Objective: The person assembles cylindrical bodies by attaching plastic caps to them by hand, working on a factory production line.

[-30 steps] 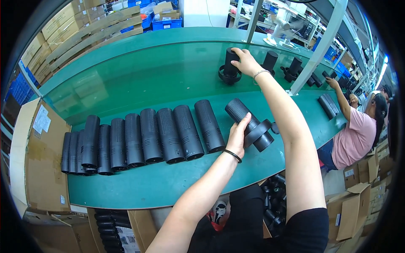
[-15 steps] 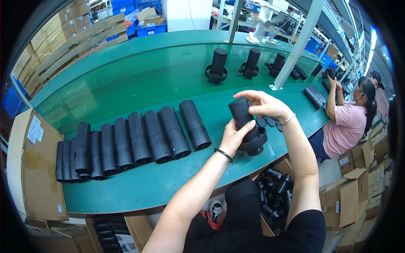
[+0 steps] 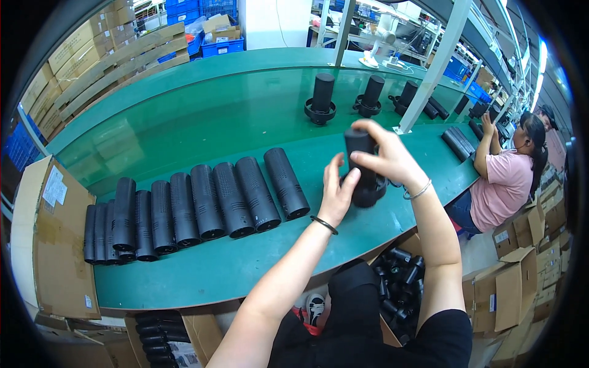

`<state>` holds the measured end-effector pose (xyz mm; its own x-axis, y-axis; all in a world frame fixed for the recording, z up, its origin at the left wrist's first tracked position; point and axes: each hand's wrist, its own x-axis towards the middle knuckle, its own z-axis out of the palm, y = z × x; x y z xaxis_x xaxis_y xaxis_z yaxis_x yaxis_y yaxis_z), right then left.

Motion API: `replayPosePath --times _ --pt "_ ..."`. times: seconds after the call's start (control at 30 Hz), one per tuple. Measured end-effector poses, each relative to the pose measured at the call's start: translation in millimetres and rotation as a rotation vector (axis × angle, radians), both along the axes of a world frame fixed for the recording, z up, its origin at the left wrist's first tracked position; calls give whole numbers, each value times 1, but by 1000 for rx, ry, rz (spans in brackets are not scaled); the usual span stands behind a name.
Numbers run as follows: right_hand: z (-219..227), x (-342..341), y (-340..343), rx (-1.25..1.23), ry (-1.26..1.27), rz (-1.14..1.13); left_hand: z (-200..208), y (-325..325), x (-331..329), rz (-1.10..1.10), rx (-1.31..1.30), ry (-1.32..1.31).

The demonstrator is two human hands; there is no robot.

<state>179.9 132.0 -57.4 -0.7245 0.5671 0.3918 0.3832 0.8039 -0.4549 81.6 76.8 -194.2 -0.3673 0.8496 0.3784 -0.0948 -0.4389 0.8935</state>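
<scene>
My right hand [image 3: 388,153] grips a black cylinder [image 3: 361,142] near its top, fingers over the end and thumb along the side. The cylinder is held upright above the green bench, and its wider lower end is blurred. Beside it on the left is my left hand [image 3: 337,195], thumb and fingers apart, the thumb close to or touching the lower part. Left of my hands, a row of black perforated tubes [image 3: 230,193] lies on the bench [image 3: 257,260]. Some small dark round parts behind my right hand are mostly hidden.
Black cylinders in ring-shaped bases, one of them here [image 3: 321,98], stand on the green strip beyond a metal post [image 3: 432,70]. A carton [image 3: 64,245] borders the bench at left. Below sits a box of black parts [image 3: 399,276]. A person [image 3: 506,168] works at right.
The cylinder has risen slightly and turned more upright. My right hand has closed around its upper part, while my left hand has loosened from its side and opened.
</scene>
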Motion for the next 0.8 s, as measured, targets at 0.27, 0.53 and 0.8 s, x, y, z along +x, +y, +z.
replayPosePath --times 0.27,0.53,0.8 --pt "13 -70 47 -260 738 79 1 5 8 -72 -462 -708" --pt "-41 -182 109 210 352 -62 3 1 8 -138 -389 -556" --pt "-72 -193 141 93 191 -156 2 3 5 -141 -394 -535"
